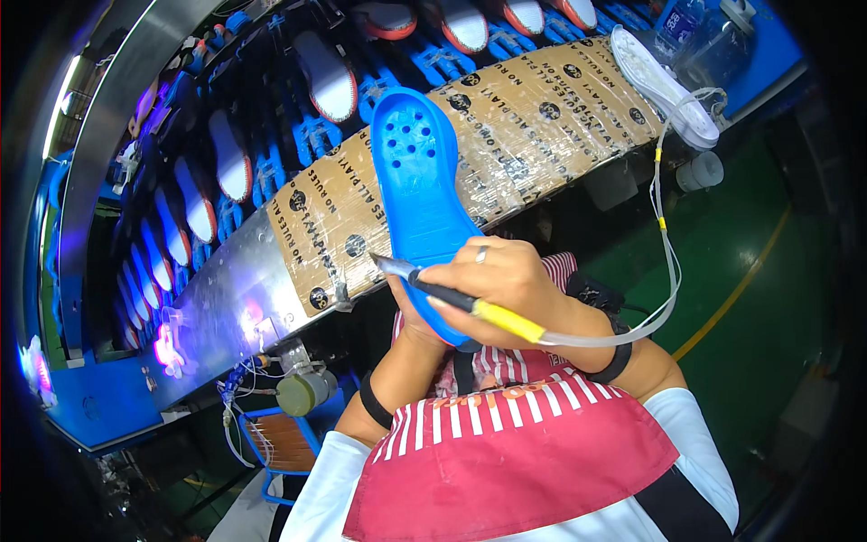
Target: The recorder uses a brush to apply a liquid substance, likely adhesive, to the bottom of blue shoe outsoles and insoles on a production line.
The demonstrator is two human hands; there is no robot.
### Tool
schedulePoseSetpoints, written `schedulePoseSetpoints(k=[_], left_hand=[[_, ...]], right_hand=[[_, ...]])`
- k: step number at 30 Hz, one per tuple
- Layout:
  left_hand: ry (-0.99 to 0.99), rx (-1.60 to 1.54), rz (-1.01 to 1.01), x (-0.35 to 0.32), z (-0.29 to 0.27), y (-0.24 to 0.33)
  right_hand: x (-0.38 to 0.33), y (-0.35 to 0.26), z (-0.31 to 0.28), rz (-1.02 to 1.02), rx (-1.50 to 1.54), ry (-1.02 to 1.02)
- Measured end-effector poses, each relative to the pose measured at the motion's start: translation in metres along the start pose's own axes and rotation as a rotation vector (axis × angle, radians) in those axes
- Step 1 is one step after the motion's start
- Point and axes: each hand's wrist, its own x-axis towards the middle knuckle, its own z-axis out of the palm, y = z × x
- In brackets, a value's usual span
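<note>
A bright blue shoe sole (417, 199) with several round holes in its forefoot is held over the edge of the bench, toe pointing away from me. My left hand (415, 316) grips its heel end from the left and beneath; most of those fingers are hidden under the sole. My right hand (510, 280), a ring on one finger, is closed around a tube-fed brush (442, 294) with a black and yellow handle. The dark brush tip lies across the heel's left edge; whether it touches is unclear. From the handle a clear tube (670, 262) curves right and upward.
Printed cardboard (542, 117) under clear film covers the bench ledge. Beyond it, several soles, such as a white one (330, 86), stand on blue racks. A white sole-shaped piece (664, 86) lies at the right beside a clear jug (722, 45). A blue-framed chair (280, 443) stands lower left.
</note>
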Motion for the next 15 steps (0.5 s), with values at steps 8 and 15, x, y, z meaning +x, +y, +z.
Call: schedulePoseSetpoints(k=[8, 15], left_hand=[[0.016, 0.199, -0.020, 0.004, 0.019, -0.001], [-0.017, 0.135, -0.014, 0.009, 0.027, 0.012]], right_hand=[[-0.006, 0.002, 0.002, -0.007, -0.173, -0.012], [-0.014, 0.007, 0.000, 0.038, 0.040, 0.077]])
